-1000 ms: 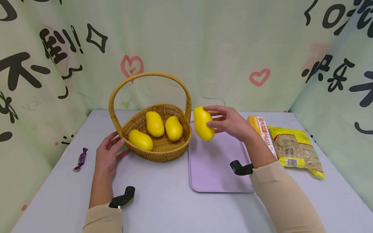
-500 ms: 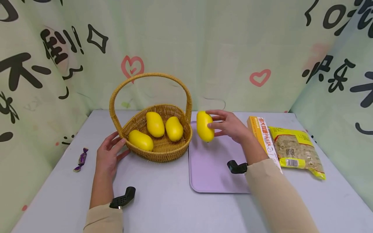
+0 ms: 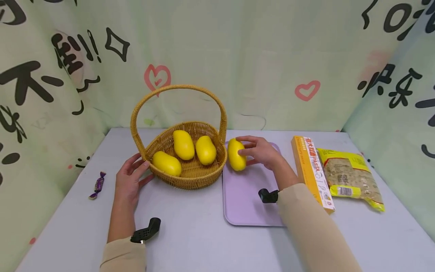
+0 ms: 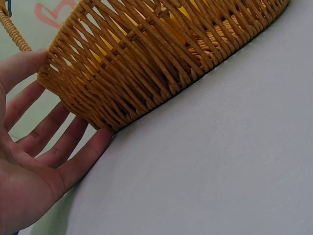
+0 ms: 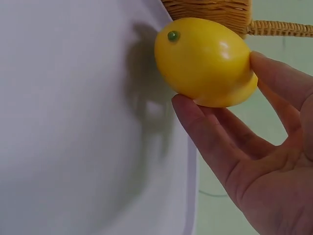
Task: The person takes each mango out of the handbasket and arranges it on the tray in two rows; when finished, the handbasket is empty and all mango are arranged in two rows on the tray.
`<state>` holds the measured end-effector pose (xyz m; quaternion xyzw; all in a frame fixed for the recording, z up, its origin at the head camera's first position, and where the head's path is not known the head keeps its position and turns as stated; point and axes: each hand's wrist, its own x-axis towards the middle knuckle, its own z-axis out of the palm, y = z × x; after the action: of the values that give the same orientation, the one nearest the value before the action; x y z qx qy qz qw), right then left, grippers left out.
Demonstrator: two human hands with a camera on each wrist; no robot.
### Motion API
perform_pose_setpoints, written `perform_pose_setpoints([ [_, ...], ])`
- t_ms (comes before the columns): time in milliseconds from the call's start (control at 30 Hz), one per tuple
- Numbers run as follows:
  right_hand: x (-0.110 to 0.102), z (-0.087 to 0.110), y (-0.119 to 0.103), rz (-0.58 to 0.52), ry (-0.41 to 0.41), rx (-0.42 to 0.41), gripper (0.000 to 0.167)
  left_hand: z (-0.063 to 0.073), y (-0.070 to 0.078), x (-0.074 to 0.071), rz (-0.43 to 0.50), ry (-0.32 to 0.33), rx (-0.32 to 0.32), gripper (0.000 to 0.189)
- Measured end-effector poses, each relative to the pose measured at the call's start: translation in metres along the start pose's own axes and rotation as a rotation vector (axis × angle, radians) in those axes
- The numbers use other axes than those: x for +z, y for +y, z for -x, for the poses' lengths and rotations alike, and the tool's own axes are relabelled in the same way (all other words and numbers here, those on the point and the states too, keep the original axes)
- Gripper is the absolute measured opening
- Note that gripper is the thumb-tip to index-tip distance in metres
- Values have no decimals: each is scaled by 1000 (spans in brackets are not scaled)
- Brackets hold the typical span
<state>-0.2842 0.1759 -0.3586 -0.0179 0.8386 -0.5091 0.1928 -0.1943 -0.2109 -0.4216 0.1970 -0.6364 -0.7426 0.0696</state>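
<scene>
On a pale bench, a person's right hand grasps a yellow mango between thumb and fingers over the far left corner of a lilac tray, while the left hand's relaxed, spread fingers touch the left side of a wicker basket holding three more mangoes.

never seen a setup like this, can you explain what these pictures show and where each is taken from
There's no robot: a person works with bare hands. The wide picture comes from a camera on the head; the close ones come from a small black camera on each wrist. The left hand touches the side of a brown woven wicker basket, which holds three yellow mango-shaped fruits. The right hand holds a fourth fruit over a pale purple rectangular tray. On the white table: a twist-wrapped purple candy, a long orange and white pasta box, and a yellow and clear plastic bag.
</scene>
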Motion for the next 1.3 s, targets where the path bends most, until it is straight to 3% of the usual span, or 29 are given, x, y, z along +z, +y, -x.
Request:
perform_pose_setpoints([
  [400, -2, -3, 4, -13, -18, 17, 54, 0, 2, 5, 19, -25, 2, 59],
  [633, -6, -2, 4, 89, -24, 19, 65, -1, 3, 4, 33, -31, 2, 58],
  [1000, -3, 5, -3, 207, -7, 14, 64, 0, 0, 2, 31, -4, -10, 57],
  [1133, -1, 6, -4, 223, 20, 25, 57, 0, 0, 2, 24, -5, -11, 57],
  [1300, 6, 5, -3, 162, 79, 37, 57, 0, 0, 1, 17, 1, -12, 56],
])
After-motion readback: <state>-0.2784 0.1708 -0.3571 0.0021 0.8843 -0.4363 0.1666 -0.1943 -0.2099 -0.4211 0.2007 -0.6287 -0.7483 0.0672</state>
